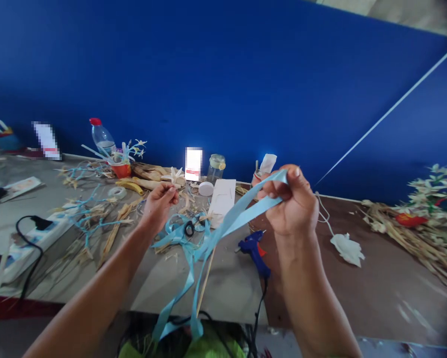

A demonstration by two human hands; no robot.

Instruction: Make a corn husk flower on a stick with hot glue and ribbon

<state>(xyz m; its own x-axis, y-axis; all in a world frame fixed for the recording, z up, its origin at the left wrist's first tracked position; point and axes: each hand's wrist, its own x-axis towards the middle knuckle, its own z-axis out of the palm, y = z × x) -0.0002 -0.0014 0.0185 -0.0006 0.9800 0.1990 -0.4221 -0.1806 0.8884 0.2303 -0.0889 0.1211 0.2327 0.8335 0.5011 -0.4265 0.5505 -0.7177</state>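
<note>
My right hand (293,203) is raised above the table, fingers closed on the upper end of a light blue ribbon (233,219). The ribbon runs down and to the left in two strands toward my lap, alongside a thin wooden stick (206,281). My left hand (159,201) is held further left over the table with its fingers pinched together; what it grips, if anything, is too small to make out. More loops of blue ribbon and black-handled scissors (189,228) lie on the table between my hands.
A blue glue gun (253,249) with its cord lies by the table's front edge. Dried straw, a white power strip (29,243), a red cup (121,169), a plastic bottle (101,135), a glass jar (216,167) and white paper (223,195) crowd the table. Dried flowers (420,219) lie right.
</note>
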